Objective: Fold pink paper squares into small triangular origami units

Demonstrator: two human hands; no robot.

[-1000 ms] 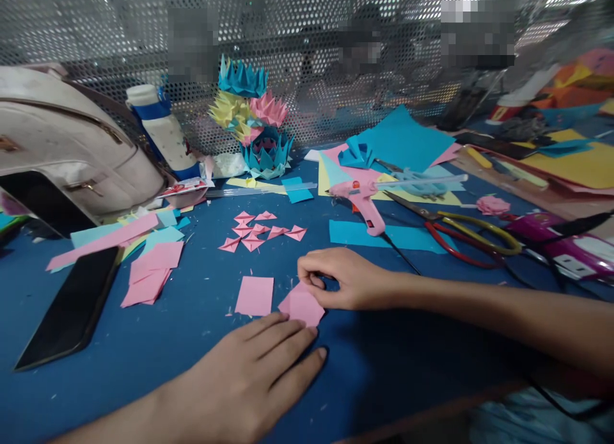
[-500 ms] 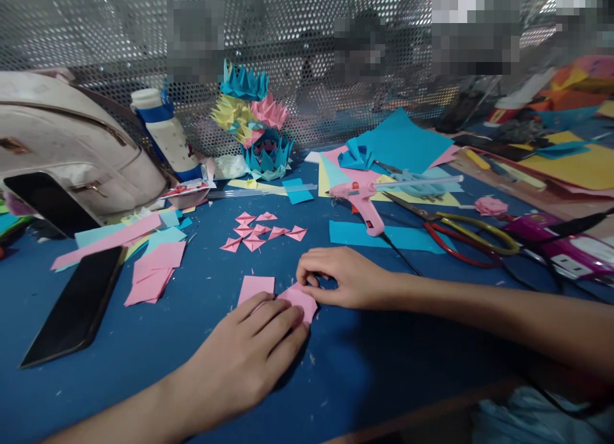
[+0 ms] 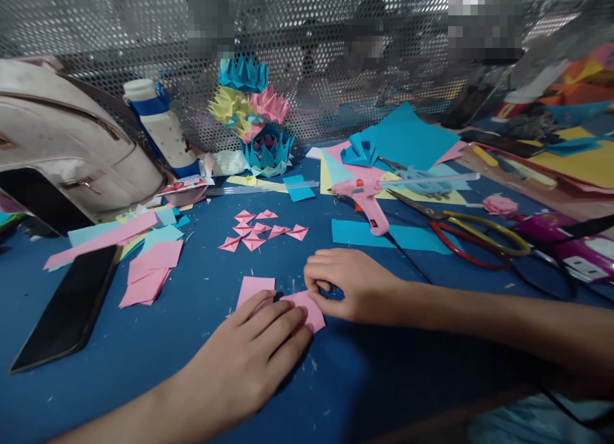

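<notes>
A pink paper square [image 3: 313,311] lies on the blue table, partly under my left hand [image 3: 261,345]. That hand rests flat, fingers spread, over this square and the lower part of another pink sheet [image 3: 255,287]. My right hand [image 3: 348,284] pinches the upper right edge of the square between thumb and index finger. Several small folded pink pieces [image 3: 253,240] sit beyond the hands. Farther right, a pink glue gun [image 3: 368,204] lies near a blue paper strip [image 3: 393,234].
Left are a phone [image 3: 67,309], pink paper sheets [image 3: 148,271], a bag [image 3: 71,130] and a bottle [image 3: 165,134]. Folded paper flowers [image 3: 268,146] stand at the back. Scissors [image 3: 480,233] and a purple device [image 3: 570,249] are on the right, with a black cord.
My right hand has shifted slightly right with the edge of the pink square, which turned a little. My left hand stays almost in place. The camera view has shifted slightly.
</notes>
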